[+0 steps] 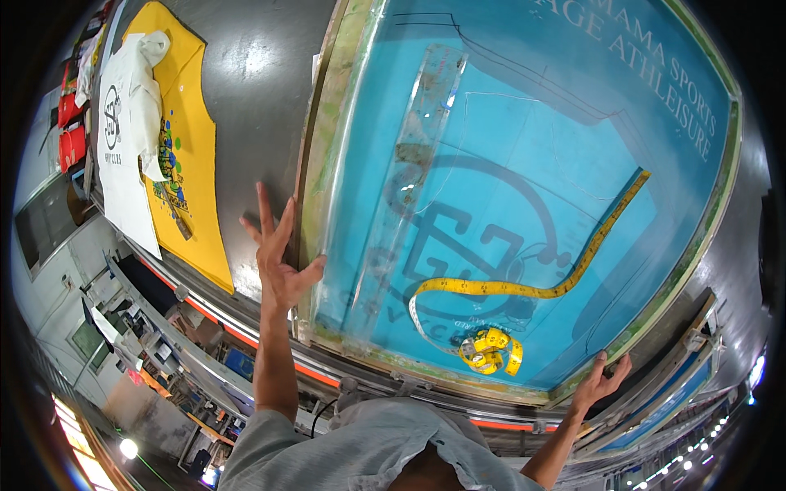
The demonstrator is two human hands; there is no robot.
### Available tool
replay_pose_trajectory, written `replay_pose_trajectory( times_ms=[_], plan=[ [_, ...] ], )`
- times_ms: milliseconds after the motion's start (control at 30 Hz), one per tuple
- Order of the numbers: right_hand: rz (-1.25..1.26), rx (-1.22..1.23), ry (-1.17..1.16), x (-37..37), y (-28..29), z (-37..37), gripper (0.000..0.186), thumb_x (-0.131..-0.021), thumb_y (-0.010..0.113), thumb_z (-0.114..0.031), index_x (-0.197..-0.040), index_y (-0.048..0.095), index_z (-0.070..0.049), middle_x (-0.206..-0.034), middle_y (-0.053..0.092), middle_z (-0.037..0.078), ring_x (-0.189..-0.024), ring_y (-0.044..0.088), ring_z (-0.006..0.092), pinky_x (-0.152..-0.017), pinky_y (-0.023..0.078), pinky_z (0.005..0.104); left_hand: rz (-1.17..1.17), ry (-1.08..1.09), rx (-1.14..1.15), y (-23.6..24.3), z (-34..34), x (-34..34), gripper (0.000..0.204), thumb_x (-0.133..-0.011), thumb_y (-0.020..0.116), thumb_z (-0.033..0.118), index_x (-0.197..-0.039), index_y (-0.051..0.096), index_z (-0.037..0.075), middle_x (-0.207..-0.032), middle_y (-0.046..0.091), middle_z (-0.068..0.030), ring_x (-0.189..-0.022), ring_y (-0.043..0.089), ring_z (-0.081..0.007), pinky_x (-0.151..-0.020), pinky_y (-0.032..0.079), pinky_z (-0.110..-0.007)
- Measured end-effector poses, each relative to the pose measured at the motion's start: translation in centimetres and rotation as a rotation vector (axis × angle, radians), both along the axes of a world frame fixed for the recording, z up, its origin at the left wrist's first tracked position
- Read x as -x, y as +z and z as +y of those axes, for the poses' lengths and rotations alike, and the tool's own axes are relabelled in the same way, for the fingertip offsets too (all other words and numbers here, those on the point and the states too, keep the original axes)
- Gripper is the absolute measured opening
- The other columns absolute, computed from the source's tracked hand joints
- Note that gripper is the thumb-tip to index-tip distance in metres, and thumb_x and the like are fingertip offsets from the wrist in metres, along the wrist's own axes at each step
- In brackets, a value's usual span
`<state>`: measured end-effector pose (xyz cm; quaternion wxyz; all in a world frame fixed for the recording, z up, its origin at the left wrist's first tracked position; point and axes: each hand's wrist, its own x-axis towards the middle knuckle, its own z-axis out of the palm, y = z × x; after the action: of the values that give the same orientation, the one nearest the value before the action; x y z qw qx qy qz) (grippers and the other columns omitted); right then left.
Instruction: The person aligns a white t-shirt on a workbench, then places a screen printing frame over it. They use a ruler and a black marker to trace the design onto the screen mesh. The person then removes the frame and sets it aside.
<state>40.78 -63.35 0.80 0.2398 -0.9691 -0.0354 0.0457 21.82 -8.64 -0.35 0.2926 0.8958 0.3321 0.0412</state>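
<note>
Curling yellow tape (pixel 524 290), flat blue screen (pixel 524 139)

Grey shirt (pixel 372 450), short sleeves (pixel 260 446), bare hands (pixel 282 278)

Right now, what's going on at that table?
The left hand is spread at the left edge of a framed blue screen; the right hand is at its lower right corner. Whether the right fingers grip it is unclear. A yellow tape, bunched at one end, and a clear ruler lie on the screen. White and yellow cloth lie to the left.
</note>
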Motion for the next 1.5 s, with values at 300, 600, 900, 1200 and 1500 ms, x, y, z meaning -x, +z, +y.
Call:
replay_pose_trajectory(
  times_ms=[300, 600, 900, 1200, 1500],
  plan=[
    [0.032, 0.032, -0.036, 0.1, 0.1, -0.2, 0.044, -0.098, 0.062, -0.015, -0.130, 0.047, 0.009, -0.121, 0.048, 0.014, -0.100, 0.053, 0.0218, -0.079, 0.047, 0.0302, 0.001, -0.019, -0.010, -0.1, -0.1, 0.1, 0.090, -0.069, 0.073, 0.045, -0.148, 0.046, 0.011, -0.159, 0.023, -0.0264, -0.150, 0.020, -0.0396, -0.113, -0.011, -0.066],
    [-0.026, 0.050, -0.003, -0.1, 0.1, 0.4, 0.042, -0.093, 0.064, -0.008, -0.129, 0.048, 0.008, -0.116, 0.049, 0.011, -0.088, 0.053, 0.0162, -0.067, 0.046, 0.0265, 0.003, -0.024, -0.034, -0.3, 0.0, 0.2, 0.090, -0.072, 0.074, 0.047, -0.148, 0.045, 0.009, -0.159, 0.025, -0.0256, -0.150, 0.020, -0.0392, -0.112, -0.009, -0.067],
    [-0.004, 0.030, -0.037, 0.1, -0.1, 0.2, 0.041, -0.098, 0.063, -0.015, -0.128, 0.049, 0.010, -0.119, 0.050, 0.014, -0.097, 0.053, 0.0204, -0.076, 0.047, 0.0295, -0.007, -0.010, -0.042, -0.5, 0.0, 0.3, 0.088, -0.070, 0.075, 0.044, -0.147, 0.048, 0.011, -0.159, 0.025, -0.0277, -0.150, 0.021, -0.0387, -0.111, -0.008, -0.070],
    [0.003, 0.055, -0.040, -0.1, 0.1, 0.4, 0.039, -0.092, 0.066, -0.007, -0.126, 0.052, 0.007, -0.116, 0.052, 0.013, -0.089, 0.055, 0.0182, -0.067, 0.046, 0.0285, -0.006, -0.015, -0.066, -0.5, -0.1, 0.3, 0.087, -0.073, 0.073, 0.043, -0.148, 0.046, 0.009, -0.160, 0.026, -0.0242, -0.149, 0.022, -0.0386, -0.112, -0.006, -0.069],
    [-0.022, 0.074, -0.017, -0.8, 0.6, 1.1, 0.044, -0.084, 0.071, -0.007, -0.124, 0.056, 0.004, -0.114, 0.055, 0.019, -0.099, 0.057, 0.0320, -0.084, 0.047, 0.0386, -0.024, -0.026, -0.073, -0.7, 0.2, 0.5, 0.086, -0.075, 0.071, 0.041, -0.150, 0.043, 0.009, -0.161, 0.027, -0.0187, -0.149, 0.023, -0.0377, -0.112, -0.003, -0.070]
  ],
)
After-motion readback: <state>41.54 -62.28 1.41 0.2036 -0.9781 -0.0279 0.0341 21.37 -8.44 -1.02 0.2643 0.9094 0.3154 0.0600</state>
